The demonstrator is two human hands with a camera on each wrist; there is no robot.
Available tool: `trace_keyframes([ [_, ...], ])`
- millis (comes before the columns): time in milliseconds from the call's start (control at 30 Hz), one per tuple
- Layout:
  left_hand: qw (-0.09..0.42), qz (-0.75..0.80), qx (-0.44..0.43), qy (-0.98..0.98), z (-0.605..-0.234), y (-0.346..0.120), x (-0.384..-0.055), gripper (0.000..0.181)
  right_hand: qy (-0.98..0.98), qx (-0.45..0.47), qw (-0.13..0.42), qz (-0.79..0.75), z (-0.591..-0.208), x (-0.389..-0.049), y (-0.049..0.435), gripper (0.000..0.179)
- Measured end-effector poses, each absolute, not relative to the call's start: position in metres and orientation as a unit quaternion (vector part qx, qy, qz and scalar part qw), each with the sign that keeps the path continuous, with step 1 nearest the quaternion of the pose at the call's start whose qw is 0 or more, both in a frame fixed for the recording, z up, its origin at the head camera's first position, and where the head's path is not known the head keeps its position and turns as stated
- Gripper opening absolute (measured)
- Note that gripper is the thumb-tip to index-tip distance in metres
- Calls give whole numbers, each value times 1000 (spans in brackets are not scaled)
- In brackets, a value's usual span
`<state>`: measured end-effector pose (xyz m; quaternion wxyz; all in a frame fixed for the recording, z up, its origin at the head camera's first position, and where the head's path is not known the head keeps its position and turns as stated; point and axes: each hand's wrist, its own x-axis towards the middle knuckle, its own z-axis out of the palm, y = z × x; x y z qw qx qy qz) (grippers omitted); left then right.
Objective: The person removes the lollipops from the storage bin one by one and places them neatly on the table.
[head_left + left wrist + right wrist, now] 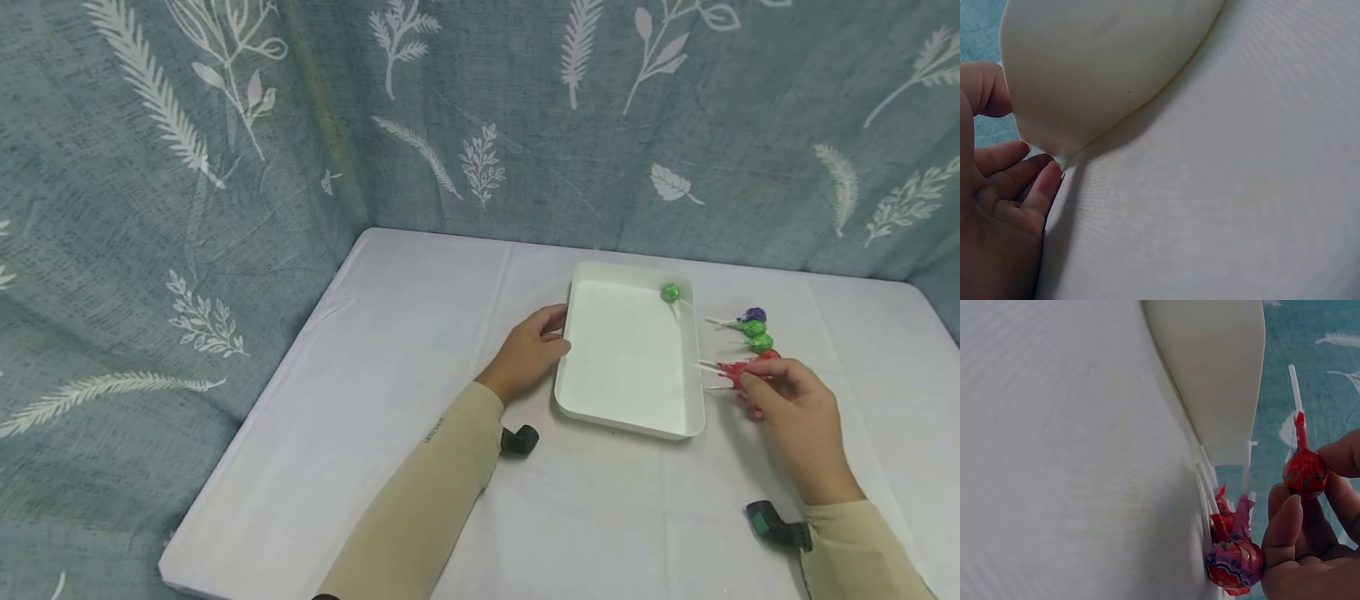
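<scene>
A shallow white tray [628, 358] lies on the table, and a green lollipop [671, 292] rests in its far right corner. My left hand [531, 352] holds the tray's left side; in the left wrist view a finger passes behind the rim while other fingertips touch the wall outside. Just right of the tray, my right hand [802, 412] pinches a red lollipop [1305, 473] by its wrapped ball, stick pointing away. Below it in the right wrist view are a pink lollipop [1235, 564] and a partly hidden red one [1222, 522].
Beyond my right hand, a purple lollipop [755, 314] and green lollipops [759, 342] lie in a row, sticks toward the tray. A white cloth covers the table [420, 333]. A leaf-patterned teal curtain [510, 125] hangs behind it and along the left.
</scene>
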<state>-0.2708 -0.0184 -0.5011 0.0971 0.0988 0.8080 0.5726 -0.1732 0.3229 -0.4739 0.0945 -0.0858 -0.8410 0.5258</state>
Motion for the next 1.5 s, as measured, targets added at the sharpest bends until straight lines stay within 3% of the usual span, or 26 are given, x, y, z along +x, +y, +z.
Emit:
trace_keyframes([
  [1500,97,576,102,805,-500,-19,-271,62,-864,-93,93,486,-479,-172,322,26],
])
